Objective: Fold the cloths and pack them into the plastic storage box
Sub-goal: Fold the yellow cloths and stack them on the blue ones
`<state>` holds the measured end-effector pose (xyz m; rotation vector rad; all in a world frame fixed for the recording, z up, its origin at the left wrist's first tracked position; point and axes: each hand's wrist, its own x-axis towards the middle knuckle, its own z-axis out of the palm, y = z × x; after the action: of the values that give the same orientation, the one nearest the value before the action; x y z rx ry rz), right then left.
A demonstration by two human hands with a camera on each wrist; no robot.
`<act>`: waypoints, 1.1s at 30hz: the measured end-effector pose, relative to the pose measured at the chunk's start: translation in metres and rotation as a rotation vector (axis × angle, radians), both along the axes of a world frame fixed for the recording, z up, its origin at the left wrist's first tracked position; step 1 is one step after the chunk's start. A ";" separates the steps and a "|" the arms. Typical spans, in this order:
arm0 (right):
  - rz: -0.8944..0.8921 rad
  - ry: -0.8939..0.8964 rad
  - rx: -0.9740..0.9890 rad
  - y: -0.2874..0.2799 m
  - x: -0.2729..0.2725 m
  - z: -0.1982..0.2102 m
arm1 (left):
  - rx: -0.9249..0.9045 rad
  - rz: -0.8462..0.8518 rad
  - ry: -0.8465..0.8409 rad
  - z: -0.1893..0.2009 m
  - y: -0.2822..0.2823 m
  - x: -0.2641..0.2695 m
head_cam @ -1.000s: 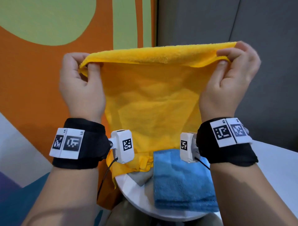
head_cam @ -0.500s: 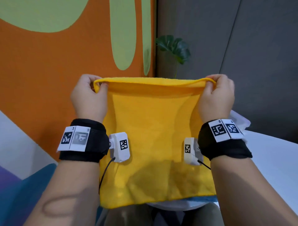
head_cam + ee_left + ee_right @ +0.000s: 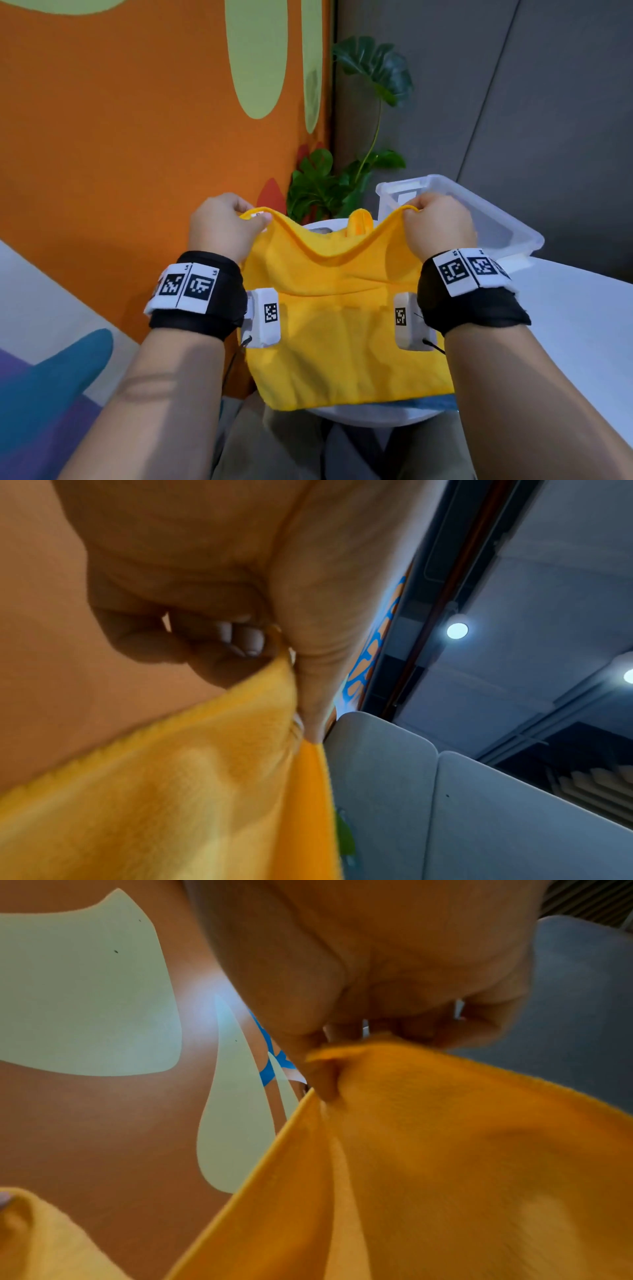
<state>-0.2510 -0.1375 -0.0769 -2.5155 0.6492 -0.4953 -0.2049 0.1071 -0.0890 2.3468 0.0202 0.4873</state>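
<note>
Both hands, left hand (image 3: 222, 224) and right hand (image 3: 436, 226), pinching top corners of yellow microfibre cloth (image 3: 342, 329) draped over white table (image 3: 565, 318) before clear plastic storage box (image 3: 496, 219); soft, light, floppy, best kept at corners

A: Report legible markings.
B: Left wristband (image 3: 197, 291): two square black-and-white coded tags, with small characters above them too small to read. Right wristband (image 3: 472, 286): same type of tags; small characters, possibly "RS", uncertain.
A: Wrist cameras?
B: One coded tag each; no readable words.
</note>
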 end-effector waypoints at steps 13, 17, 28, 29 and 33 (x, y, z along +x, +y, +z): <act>0.378 -0.040 0.310 0.046 0.000 -0.004 | -0.173 -0.406 0.187 -0.002 -0.060 -0.026; 0.426 -0.079 0.327 0.051 -0.003 0.000 | -0.158 -0.427 0.187 0.001 -0.064 -0.028; 0.658 0.014 0.063 0.051 -0.014 0.001 | -0.422 -0.409 0.245 0.004 -0.061 -0.027; 0.642 -0.022 0.021 0.051 -0.013 0.001 | -0.432 -0.425 0.248 0.005 -0.061 -0.028; 0.574 -0.126 -0.036 0.046 -0.013 0.003 | -0.354 -0.510 0.252 0.006 -0.061 -0.029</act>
<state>-0.2638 -0.0917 -0.0736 -2.5209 -0.1378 -0.4431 -0.2341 0.0461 -0.0833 1.9503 -0.3390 -0.0625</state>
